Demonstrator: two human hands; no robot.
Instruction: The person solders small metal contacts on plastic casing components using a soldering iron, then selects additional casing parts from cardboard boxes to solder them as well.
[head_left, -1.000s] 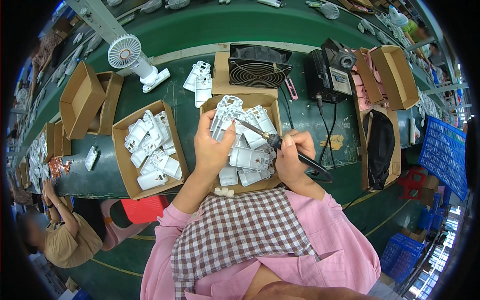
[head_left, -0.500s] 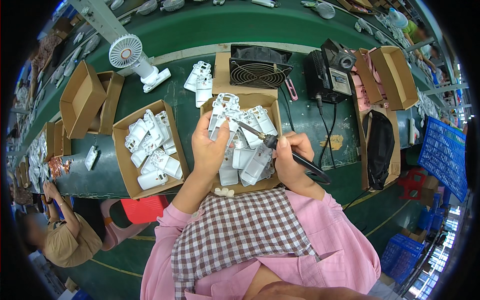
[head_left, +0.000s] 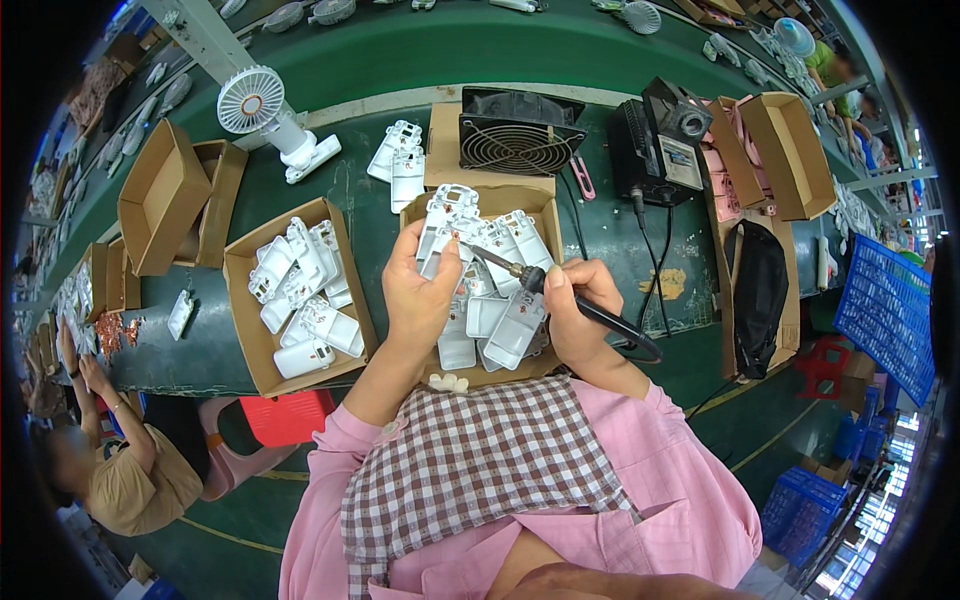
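Okay, nearest is a checked cloth apron, just below the middle box, open-topped brown card; over the middle box the left hand has its grip closed, thumb against fingers, on a white housing, probably turned so the hollow inner side faces up; the right hand has its grip closed pen-style round a soldering iron, black handle, thin metal tip aimed at the housing, likely for fine steering; contact too small to tell; inside the middle box, loose housings, smooth hard plastic, rounded corners, piled at angles; left of the middle box, a second box with more, maybe kept as a separate batch; right behind the middle box, a square black fan, ringed wire guard, presumably blowing air across; right of and beyond the middle box, a boxy black station, cables on the scuffed green table; farthest behind the middle box, a smooth green strip.
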